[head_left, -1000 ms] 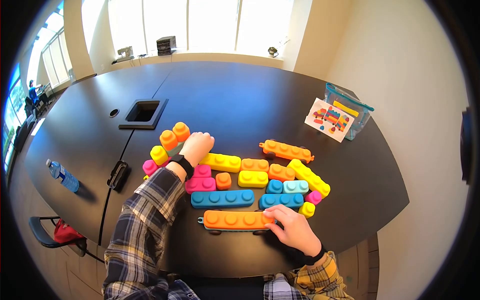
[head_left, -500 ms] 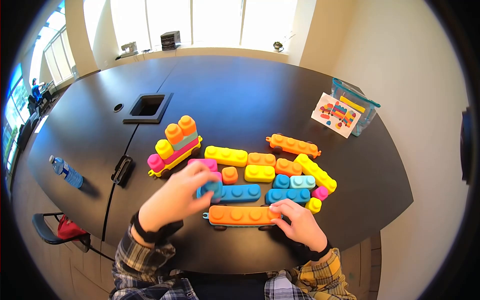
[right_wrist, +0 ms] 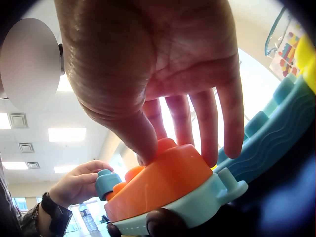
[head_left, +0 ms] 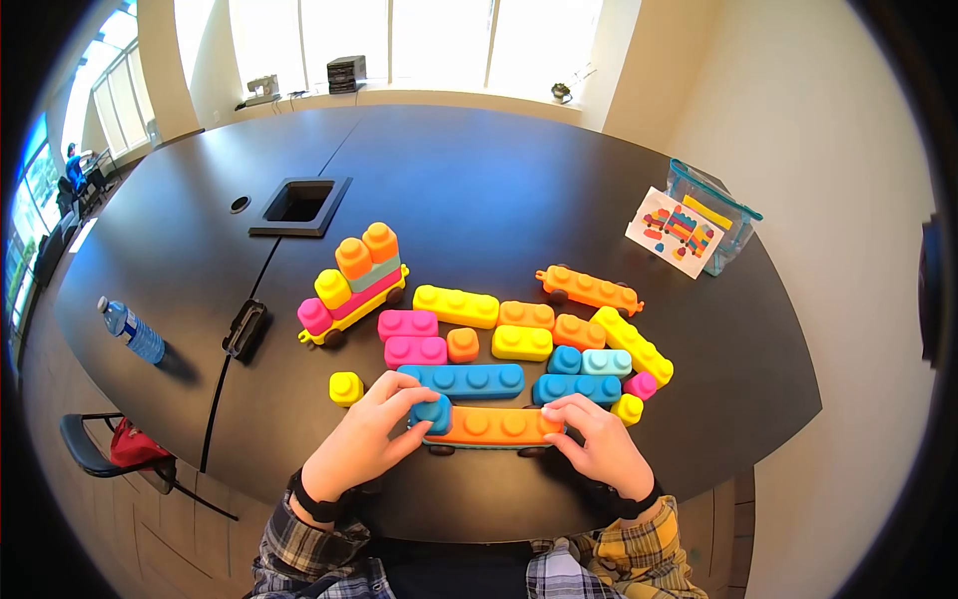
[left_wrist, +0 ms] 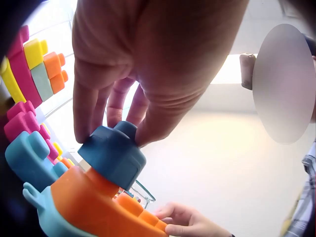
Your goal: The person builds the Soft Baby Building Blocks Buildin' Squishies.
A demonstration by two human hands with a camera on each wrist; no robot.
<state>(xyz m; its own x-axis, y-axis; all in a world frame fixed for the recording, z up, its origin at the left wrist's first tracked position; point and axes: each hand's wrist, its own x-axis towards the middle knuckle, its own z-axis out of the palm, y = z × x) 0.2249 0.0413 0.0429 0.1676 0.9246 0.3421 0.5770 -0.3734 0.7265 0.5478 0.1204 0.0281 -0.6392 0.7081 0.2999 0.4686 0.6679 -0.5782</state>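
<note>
- While left grip (head_left: 364, 439) is pinching blue block (head_left: 434, 414) over orange block (head_left: 493, 429), lower centre, right grip (head_left: 602, 446) is clasping its end.
- Stacked car (head_left: 367, 296) is looking finished, centre-left; bare car (head_left: 591, 290) is waiting, centre-right.

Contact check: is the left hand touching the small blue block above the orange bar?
Touching. In the left wrist view, the left hand pinches the small blue block from opposite sides.
</note>
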